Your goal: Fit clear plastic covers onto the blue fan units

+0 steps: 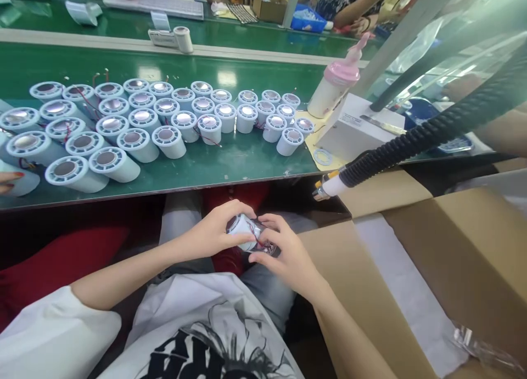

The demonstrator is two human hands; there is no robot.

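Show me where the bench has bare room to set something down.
Behind the cylinders, up to the pale rail, the green bench is mostly bare; so is a strip between the middle cylinders and its near edge. Cylinders crowd the left.

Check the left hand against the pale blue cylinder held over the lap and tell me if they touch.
Touching. The head view shows the left hand gripping the cylinder, with fingers over its far side and the thumb across its near side.

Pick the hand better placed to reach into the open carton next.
Right, I'd judge: the right hand is nearer the open carton, which lies on that side. The left hand is farther away and grips the light-blue cylinder.
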